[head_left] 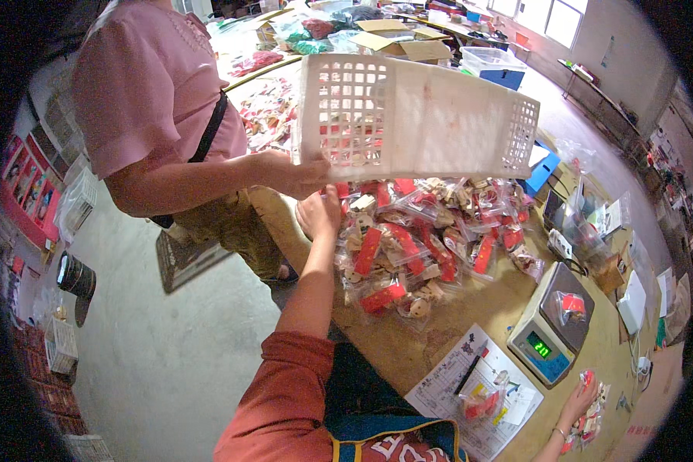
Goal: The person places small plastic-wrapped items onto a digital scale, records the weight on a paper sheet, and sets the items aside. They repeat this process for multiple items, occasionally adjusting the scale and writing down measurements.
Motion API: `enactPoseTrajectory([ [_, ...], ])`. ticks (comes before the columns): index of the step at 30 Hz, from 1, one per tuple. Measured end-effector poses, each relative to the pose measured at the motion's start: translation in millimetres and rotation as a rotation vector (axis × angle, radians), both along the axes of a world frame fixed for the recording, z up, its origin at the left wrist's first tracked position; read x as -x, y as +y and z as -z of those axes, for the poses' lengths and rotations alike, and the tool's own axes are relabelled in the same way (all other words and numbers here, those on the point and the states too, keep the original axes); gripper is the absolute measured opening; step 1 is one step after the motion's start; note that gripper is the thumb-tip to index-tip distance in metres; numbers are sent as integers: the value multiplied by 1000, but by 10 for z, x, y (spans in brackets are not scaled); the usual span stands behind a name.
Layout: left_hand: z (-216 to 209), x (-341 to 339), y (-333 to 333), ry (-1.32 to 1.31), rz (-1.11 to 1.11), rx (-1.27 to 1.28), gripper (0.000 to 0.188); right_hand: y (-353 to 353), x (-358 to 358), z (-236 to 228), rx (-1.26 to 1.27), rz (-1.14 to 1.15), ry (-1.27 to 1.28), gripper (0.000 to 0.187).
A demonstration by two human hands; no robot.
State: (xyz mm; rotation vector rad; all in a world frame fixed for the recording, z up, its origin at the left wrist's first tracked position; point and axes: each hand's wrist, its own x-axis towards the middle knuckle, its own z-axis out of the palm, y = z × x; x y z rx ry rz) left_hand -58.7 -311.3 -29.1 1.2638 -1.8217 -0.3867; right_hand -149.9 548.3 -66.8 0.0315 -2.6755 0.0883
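My left hand [319, 212] reaches forward with fingers curled, just under the lower corner of a white plastic basket [417, 115]. What its fingers hold, if anything, is hidden. A co-worker's hand [292, 174] grips the basket's left end, and the basket stands tilted on its side over a heap of clear bags [408, 242] with red and wooden pieces in them. At the lower right, my right hand [577, 402] closes on some red and wooden pieces [590, 420]; whether a bag wraps them is hard to see.
A digital scale [550, 323] bears one small bag [570, 306]. Nearer me lie a printed sheet [473, 393], a black pen [468, 375] and another bag [481, 402]. The co-worker [150, 100] stands at the left. Cardboard boxes [400, 40] and a clear bin [493, 61] are farther back.
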Motion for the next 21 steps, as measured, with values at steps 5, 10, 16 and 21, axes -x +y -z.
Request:
enactPoseTrajectory([
  [5, 27, -13, 24, 44, 10, 156, 40, -1, -15, -6, 31, -12, -5, 43],
  [10, 103, -6, -59, 47, 55, 155, 54, -23, -27, 26, 26, 13, 28, 45],
  [16, 117, -46, -64, -17, 63, 114, 70, 20, -20, 73, 45, -13, 46, 45],
  [21, 45, -52, -39, 48, 109, -70, 69, -11, -11, 48, 35, -23, 46, 44],
])
